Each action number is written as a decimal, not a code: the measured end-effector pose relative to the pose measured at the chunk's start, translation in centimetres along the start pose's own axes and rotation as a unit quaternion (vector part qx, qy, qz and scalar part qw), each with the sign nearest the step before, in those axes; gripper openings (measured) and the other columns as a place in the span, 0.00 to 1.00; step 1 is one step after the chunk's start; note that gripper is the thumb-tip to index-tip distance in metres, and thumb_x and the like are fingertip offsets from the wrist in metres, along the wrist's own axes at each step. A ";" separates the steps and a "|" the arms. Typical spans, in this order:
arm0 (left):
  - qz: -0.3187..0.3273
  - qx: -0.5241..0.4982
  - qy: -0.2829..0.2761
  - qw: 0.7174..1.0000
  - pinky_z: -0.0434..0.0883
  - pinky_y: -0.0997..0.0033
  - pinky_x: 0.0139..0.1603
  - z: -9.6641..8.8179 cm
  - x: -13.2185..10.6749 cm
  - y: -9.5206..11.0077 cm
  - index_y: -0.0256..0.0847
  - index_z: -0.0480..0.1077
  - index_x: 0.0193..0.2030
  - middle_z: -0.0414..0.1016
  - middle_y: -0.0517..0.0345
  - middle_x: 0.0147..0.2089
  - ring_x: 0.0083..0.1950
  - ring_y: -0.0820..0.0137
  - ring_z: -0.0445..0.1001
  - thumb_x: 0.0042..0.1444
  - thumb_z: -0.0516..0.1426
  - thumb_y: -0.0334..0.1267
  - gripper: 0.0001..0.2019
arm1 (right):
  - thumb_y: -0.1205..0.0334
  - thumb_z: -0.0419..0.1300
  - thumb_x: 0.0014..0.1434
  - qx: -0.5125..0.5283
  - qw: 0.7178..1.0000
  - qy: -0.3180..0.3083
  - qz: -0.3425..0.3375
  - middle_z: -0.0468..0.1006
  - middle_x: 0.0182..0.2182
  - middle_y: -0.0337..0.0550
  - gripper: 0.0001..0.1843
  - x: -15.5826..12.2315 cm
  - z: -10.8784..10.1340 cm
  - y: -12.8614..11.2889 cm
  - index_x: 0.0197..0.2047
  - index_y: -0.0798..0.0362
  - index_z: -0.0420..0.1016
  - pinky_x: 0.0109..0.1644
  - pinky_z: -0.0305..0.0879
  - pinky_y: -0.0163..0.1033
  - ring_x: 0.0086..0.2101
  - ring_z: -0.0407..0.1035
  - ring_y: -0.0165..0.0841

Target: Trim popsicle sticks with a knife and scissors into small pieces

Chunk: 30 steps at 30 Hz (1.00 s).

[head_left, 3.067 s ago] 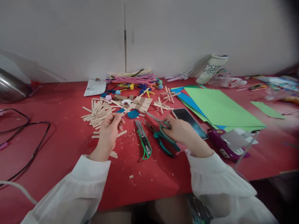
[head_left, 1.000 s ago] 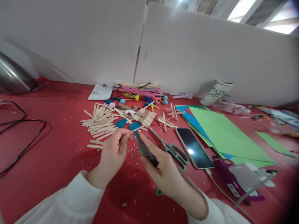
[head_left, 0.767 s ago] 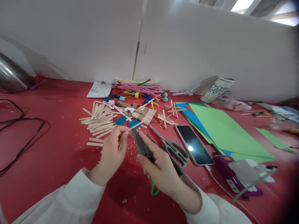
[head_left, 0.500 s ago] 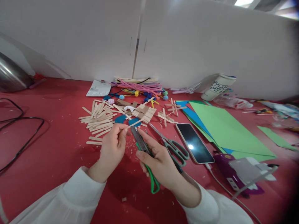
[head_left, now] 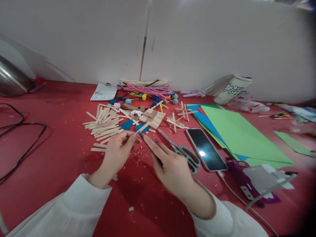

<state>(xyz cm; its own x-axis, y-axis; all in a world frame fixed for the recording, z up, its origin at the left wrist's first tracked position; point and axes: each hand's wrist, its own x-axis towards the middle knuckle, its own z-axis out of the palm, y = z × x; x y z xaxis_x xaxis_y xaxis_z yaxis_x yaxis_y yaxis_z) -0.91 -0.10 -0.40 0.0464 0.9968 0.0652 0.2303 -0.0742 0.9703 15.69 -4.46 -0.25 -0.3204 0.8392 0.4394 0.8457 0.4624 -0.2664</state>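
Observation:
My left hand (head_left: 119, 148) is closed, pinching a thin wooden craft stick (head_left: 143, 127) that points up to the right. Wrapped around a pliers-like tool (head_left: 145, 140) with flat metal jaws, my right hand (head_left: 174, 166) hides most of it, handles included. One jaw lies beside the held stick near my left fingertips; whether it touches the wood I cannot tell. Just beyond my left hand spreads a pile of craft sticks (head_left: 106, 121). A panel of joined sticks (head_left: 154, 118) lies past the fingertips, and grey-green scissors (head_left: 187, 156) rest beside my right hand.
A phone (head_left: 206, 149) on a charging cable lies right of the scissors, near a purple power strip (head_left: 249, 181). Green and blue paper sheets (head_left: 237, 131) sit behind it. Pipe cleaners (head_left: 148, 89), a tilted cup (head_left: 232, 89) and a black cable (head_left: 32, 138) are around.
My right hand has turned over the tool, so its flat face and green handle no longer show. The craft stick has swung slightly upward in my left hand.

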 end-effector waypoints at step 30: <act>0.111 0.144 0.030 0.983 0.64 0.76 0.27 0.1 -1.1 0.3 0.40 0.69 0.32 0.71 0.63 0.24 0.25 0.75 0.69 0.58 0.51 0.39 0.09 | 0.74 0.51 0.54 -0.219 0.971 0.051 -0.077 0.78 0.29 0.37 0.29 -0.7 -0.3 -1.1 0.59 0.50 0.64 0.19 0.54 0.36 0.22 0.69 0.29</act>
<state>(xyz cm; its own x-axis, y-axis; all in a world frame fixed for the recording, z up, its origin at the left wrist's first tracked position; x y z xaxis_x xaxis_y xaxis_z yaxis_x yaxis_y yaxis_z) -0.77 -1.19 -0.23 0.0706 0.9542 0.2907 0.4867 -0.2873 0.8249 15.15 -5.66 0.01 -0.4323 0.7264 0.5343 0.8988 0.3951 0.1901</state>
